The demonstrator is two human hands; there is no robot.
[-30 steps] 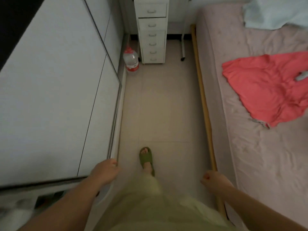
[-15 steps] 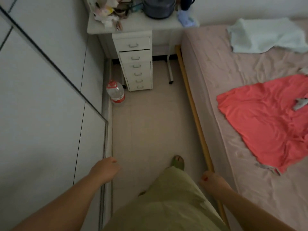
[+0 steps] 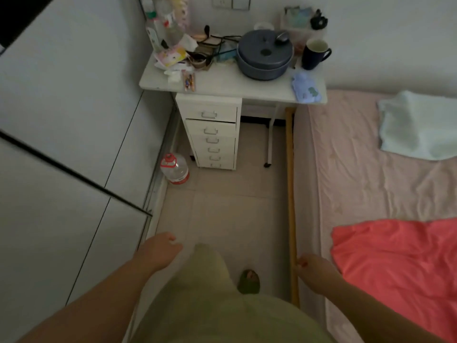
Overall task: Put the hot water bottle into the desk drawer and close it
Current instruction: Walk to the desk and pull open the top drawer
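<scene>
The person is walking down the narrow strip of floor [image 3: 232, 219] between the wardrobe [image 3: 61, 144] and the bed [image 3: 358, 174], heading for the white surface [image 3: 222, 85] at the far end. Both arms are hanging low: the left hand [image 3: 158, 251] is loosely curled and carrying nothing, and the right hand [image 3: 314, 271] is likewise relaxed and bare, its grip holding no object. The hot water bottle [image 3: 305, 91], pale blue and soft-looking, is lying at the right front corner of that surface, just beside the dark round pot [image 3: 264, 55] and near the navy mug [image 3: 314, 54]. Under the surface is standing the drawer unit [image 3: 211, 132]; its top drawer [image 3: 209, 112] is looking slightly proud of those below, though I cannot tell whether it is truly ajar. This is the approach step, I judge. Next, one hand is needing to reach the bottle while the other is pulling a drawer by its handle.
</scene>
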